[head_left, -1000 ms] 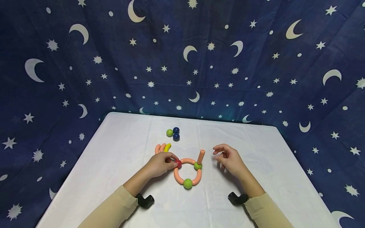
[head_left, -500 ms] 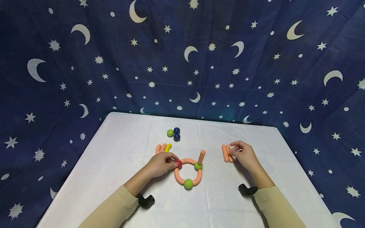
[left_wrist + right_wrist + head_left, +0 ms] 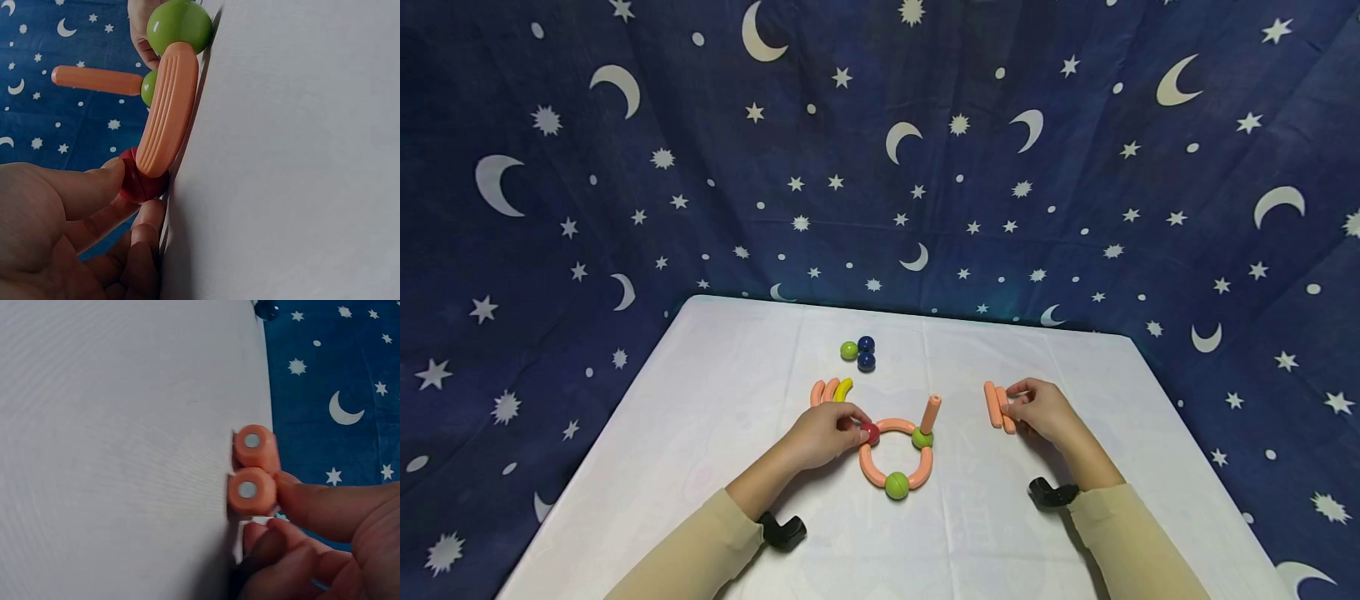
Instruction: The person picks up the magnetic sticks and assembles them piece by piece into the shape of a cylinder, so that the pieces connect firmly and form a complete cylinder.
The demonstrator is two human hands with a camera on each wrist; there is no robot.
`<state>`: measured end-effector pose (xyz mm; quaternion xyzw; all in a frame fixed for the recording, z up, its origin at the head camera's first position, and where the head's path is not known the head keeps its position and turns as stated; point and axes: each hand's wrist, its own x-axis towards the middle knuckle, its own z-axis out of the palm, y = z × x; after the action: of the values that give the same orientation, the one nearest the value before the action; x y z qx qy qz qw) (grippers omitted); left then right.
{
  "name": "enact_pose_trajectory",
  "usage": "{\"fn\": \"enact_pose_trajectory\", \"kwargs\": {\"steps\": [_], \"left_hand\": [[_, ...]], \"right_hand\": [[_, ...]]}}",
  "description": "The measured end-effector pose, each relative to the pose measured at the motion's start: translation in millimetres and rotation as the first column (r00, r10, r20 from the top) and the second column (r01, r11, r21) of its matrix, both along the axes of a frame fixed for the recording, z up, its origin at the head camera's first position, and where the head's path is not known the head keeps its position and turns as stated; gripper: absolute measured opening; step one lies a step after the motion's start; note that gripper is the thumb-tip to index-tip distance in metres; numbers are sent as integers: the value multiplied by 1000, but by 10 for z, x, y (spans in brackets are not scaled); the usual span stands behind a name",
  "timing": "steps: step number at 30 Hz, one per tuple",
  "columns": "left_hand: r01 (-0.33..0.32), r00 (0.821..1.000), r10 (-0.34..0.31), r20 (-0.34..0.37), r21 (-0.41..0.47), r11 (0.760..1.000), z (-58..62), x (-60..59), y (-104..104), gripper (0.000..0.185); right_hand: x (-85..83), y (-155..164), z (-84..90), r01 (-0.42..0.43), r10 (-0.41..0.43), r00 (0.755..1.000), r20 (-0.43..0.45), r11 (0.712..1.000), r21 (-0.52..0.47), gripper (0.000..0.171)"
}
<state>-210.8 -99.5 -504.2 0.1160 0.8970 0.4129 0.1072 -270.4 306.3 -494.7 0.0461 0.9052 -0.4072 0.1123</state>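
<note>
A ring of curved orange pieces (image 3: 871, 468) joined by balls lies on the white table (image 3: 715, 417). My left hand (image 3: 824, 432) pinches the red ball (image 3: 869, 432) at the ring's left; the left wrist view shows thumb and finger round that red ball (image 3: 139, 181). A straight orange stick (image 3: 931, 411) stands up from a green ball (image 3: 922, 437). Another green ball (image 3: 896, 485) sits at the ring's near side. My right hand (image 3: 1039, 410) pinches the nearer of two straight orange sticks (image 3: 998, 406) lying side by side; the right wrist view shows the sticks' ends (image 3: 251, 469).
One green and two dark blue balls (image 3: 859, 352) lie toward the table's far side. Two orange curved pieces and a yellow one (image 3: 831, 389) lie just behind my left hand. A dark blue cloth with stars and moons (image 3: 880, 150) hangs round the table.
My right hand moved right, away from the upright stick, to the two orange sticks and took hold of one. My left hand stayed on the red ball.
</note>
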Motion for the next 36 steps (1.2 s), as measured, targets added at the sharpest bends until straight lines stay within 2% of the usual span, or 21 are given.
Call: {"fn": "enact_pose_trajectory", "kwargs": {"steps": [5, 10, 16, 22, 25, 30, 36], "left_hand": [[-3, 1000, 3, -10, 7, 1000, -3, 43, 14, 11], [11, 999, -11, -30, 27, 1000, 6, 75, 17, 10], [38, 999, -36, -37, 37, 999, -5, 86, 1, 19], [79, 995, -76, -58, 35, 996, -4, 83, -23, 23], [81, 995, -79, -65, 33, 996, -2, 78, -27, 23], [69, 995, -66, -76, 33, 997, -2, 92, -15, 20], [46, 997, -44, -71, 29, 999, 15, 135, 9, 19]], "right_hand": [[75, 4, 73, 3, -5, 998, 67, 1000, 25, 37], [130, 22, 100, -6, 4, 997, 82, 1000, 25, 31], [181, 45, 103, -11, 8, 998, 66, 999, 48, 27], [207, 6, 128, -36, 30, 998, 47, 990, 138, 38], [219, -18, 142, -44, 39, 999, 34, 987, 154, 37], [238, -20, 129, -8, 8, 1000, -4, 994, 112, 30], [283, -17, 65, 36, -37, 998, -47, 999, -41, 36]]}}
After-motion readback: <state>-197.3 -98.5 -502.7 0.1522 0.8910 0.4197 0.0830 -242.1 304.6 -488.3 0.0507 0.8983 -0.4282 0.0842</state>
